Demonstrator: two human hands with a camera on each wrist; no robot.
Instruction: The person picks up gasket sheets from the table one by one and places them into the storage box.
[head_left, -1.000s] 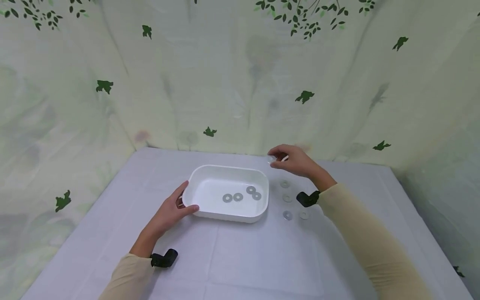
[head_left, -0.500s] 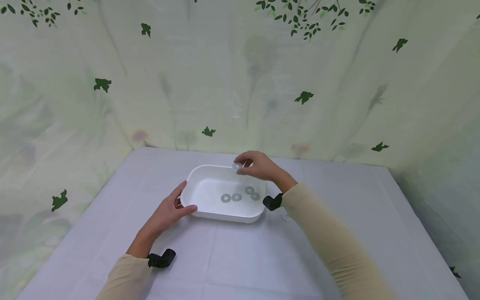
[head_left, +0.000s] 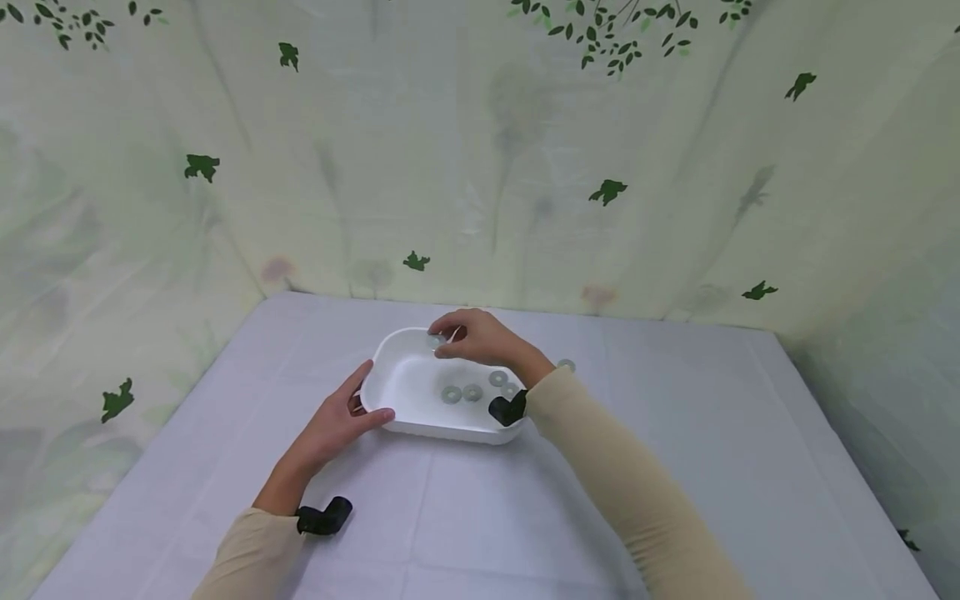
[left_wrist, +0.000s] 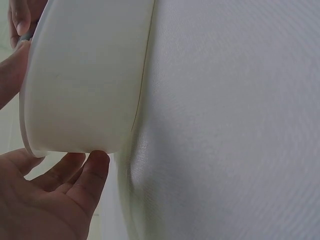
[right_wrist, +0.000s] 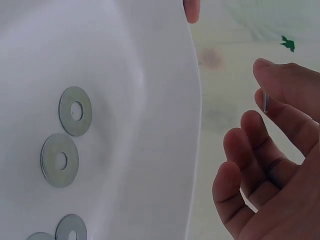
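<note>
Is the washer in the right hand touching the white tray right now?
Apart. The right wrist view shows a strip of pale backdrop between the white tray and the washer pinched by the right hand.

Head view high, wrists' close, tray shared

- sleeved left forearm slanting up and inward, left wrist bare at the end of it
- left hand gripping, left thumb stretched inward, fingers pointing forward; how far they bend is hard to tell, most of them being hidden from the head
- over to the right forearm, one long diagonal from the lower right
- right hand reaching across, farther forward than the left
- and what a pinch: right thumb and forefinger nearly tip to tip
- other three fingers loosely curved in a row
</note>
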